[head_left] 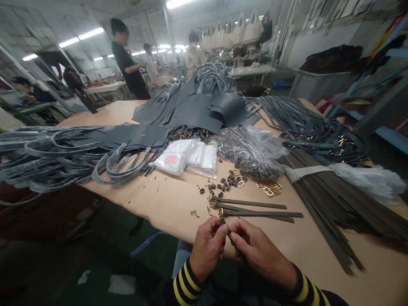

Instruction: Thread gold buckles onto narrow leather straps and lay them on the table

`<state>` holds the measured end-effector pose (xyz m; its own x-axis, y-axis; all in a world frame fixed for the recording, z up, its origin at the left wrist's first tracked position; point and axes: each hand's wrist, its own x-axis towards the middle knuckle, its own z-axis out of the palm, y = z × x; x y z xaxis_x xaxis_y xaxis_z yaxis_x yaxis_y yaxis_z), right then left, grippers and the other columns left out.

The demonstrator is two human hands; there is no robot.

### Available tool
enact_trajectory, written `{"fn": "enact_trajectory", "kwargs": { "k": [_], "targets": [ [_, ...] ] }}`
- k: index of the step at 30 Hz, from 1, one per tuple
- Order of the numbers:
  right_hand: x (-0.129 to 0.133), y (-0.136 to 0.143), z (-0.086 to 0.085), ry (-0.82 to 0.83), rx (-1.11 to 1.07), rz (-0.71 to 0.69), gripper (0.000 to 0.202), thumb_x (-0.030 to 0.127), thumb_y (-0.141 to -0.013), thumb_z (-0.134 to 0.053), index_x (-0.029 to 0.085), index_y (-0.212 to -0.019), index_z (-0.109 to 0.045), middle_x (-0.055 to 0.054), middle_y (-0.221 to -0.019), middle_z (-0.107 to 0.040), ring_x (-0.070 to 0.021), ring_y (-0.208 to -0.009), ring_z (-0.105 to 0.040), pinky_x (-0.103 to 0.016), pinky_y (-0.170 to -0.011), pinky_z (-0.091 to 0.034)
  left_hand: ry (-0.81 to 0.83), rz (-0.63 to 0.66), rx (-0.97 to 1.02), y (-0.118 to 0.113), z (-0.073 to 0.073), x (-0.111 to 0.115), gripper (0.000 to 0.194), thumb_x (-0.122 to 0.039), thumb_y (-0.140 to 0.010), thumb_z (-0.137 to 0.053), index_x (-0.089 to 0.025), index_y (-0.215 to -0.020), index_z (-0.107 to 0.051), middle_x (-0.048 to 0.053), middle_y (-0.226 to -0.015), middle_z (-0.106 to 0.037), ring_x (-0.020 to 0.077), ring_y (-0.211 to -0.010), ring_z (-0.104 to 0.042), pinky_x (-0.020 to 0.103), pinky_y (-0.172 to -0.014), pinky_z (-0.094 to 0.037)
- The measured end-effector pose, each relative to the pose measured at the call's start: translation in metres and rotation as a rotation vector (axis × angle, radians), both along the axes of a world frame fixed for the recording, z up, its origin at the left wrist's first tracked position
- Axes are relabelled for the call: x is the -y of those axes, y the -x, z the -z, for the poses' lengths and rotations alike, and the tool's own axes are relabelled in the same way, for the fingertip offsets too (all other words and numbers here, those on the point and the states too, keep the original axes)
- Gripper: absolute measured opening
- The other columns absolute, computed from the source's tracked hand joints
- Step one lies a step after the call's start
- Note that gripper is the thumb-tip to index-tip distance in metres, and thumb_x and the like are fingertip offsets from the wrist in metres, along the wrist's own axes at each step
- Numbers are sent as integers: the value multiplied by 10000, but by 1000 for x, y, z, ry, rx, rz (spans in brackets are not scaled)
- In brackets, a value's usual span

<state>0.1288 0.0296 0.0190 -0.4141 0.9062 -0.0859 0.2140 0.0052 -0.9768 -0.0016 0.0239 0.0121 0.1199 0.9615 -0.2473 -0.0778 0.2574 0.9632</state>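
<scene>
At the table's near edge my left hand [208,244] and my right hand [255,246] meet, fingertips almost touching. Both are closed in a pinch on a dark olive strap [232,238], whose lower part drops into shadow under my right hand. Just beyond them lie several olive straps with gold buckles [255,212], buckle ends to the left. Small olive loops [224,183] are scattered behind these, with gold rectangular rings [270,188] to their right. A thick bundle of olive straps [331,191], wrapped in a pale band, spreads across the right side.
Clear plastic bags [251,148] and white packets [186,157] sit mid-table. Blue-grey panels [194,110] are piled behind. Wrapped handles [57,148] cover the left end; straps with gold clasps [318,131] lie at the back right. A person in black [129,68] stands beyond the table.
</scene>
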Motion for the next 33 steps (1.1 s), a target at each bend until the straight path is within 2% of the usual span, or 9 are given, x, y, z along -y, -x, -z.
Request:
{"fn": "enact_trajectory", "kwargs": {
  "k": [4,8,11,18,22,24,27,30,33],
  "targets": [
    [-1,-1,11,233,-284,-122,192,359,-772,-487,175,-738,-447,-1,-656,-560,-130,-605,-528,-259,-580,-409,92,-74,199,-2,4,0,310,-431,-695,-528,-154,-599,-429,-77,-400,-434,39,-294,-376,144,-298,-307],
    [-1,-1,19,385,-285,-74,285,428,-698,-560,175,-709,-430,25,-592,-533,-81,-468,-443,-202,-444,-331,159,-166,304,-1,11,3,308,-415,-691,-542,-140,-597,-438,-48,-449,-499,48,-330,-443,144,-322,-335],
    [-2,1,20,417,-275,-41,302,454,-674,-567,184,-706,-435,47,-550,-506,-63,-411,-378,-184,-392,-269,176,-182,324,1,15,3,298,-407,-681,-559,-141,-614,-442,-46,-454,-509,52,-339,-448,147,-328,-335],
    [-2,0,21,335,-363,-101,257,420,-720,-546,165,-729,-516,-12,-645,-589,-126,-567,-514,-229,-499,-354,180,-102,363,0,21,4,328,-395,-692,-545,-137,-531,-421,-60,-387,-419,34,-332,-375,161,-365,-308],
    [2,-4,27,378,-400,-105,281,438,-701,-562,164,-726,-507,11,-597,-544,-98,-490,-459,-216,-455,-311,268,-38,365,-3,24,5,258,-377,-688,-523,-158,-611,-411,-79,-420,-381,43,-337,-337,171,-346,-293],
    [2,-5,28,354,-318,-69,297,451,-687,-568,161,-689,-502,44,-526,-473,-78,-439,-387,-206,-428,-278,121,-128,108,-2,24,6,180,-317,-694,-527,-161,-699,-438,-44,-513,-465,79,-416,-432,208,-405,-370],
    [0,-6,26,307,-201,-11,307,457,-676,-565,156,-674,-505,63,-501,-410,-77,-438,-364,-205,-432,-285,-335,-264,-385,0,21,9,67,-183,-715,-508,-164,-777,-492,37,-731,-559,155,-699,-543,310,-649,-453],
    [-2,-5,22,282,-155,15,301,450,-675,-552,152,-698,-519,55,-531,-423,-84,-456,-378,-212,-447,-313,-686,-152,-610,1,19,14,128,-105,-767,-416,-162,-777,-530,72,-794,-586,171,-802,-545,328,-723,-458],
    [-2,-4,20,250,-141,33,265,419,-683,-543,156,-711,-531,40,-564,-455,-102,-495,-414,-224,-477,-349,-774,-62,-666,1,17,16,152,-94,-767,-425,-147,-862,-531,94,-838,-605,171,-809,-564,315,-718,-485]
  ]
}}
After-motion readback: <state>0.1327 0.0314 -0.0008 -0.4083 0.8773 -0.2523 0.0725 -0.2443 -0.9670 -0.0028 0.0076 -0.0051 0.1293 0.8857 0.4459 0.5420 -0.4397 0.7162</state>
